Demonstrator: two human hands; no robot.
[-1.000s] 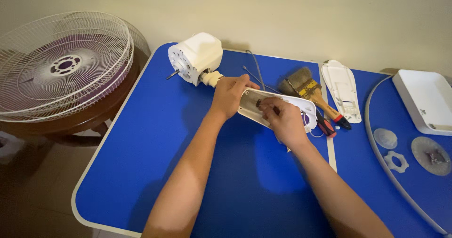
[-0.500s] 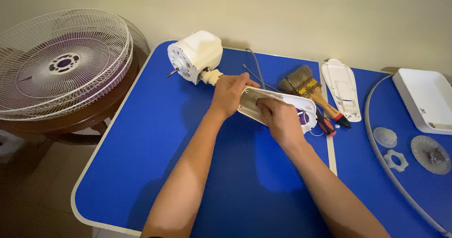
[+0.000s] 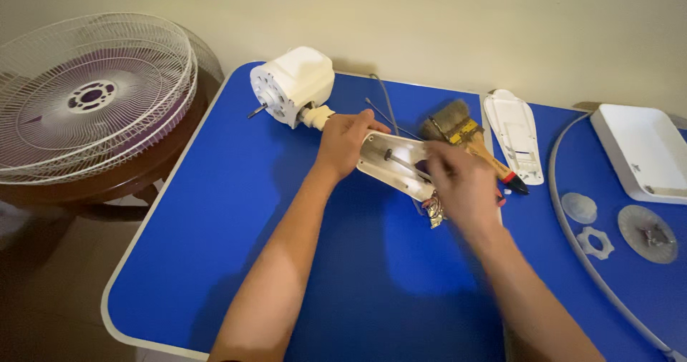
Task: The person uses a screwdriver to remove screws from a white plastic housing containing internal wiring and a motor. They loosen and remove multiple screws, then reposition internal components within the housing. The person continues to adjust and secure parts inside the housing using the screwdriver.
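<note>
Right hand [image 3: 464, 186] motion-blurred; its grip cannot be told. It hides the near end of the fan neck [image 3: 392, 163]. Ring [image 3: 572, 222] cut off at right edge.

- Plain cream wall [image 3: 444, 25] runs behind.
- Blue table [image 3: 215, 262] with a pale rim fills the view.
- Round dark wooden side table [image 3: 107, 186] stands left.
- Brownish floor [image 3: 43, 297] lies below.
</note>
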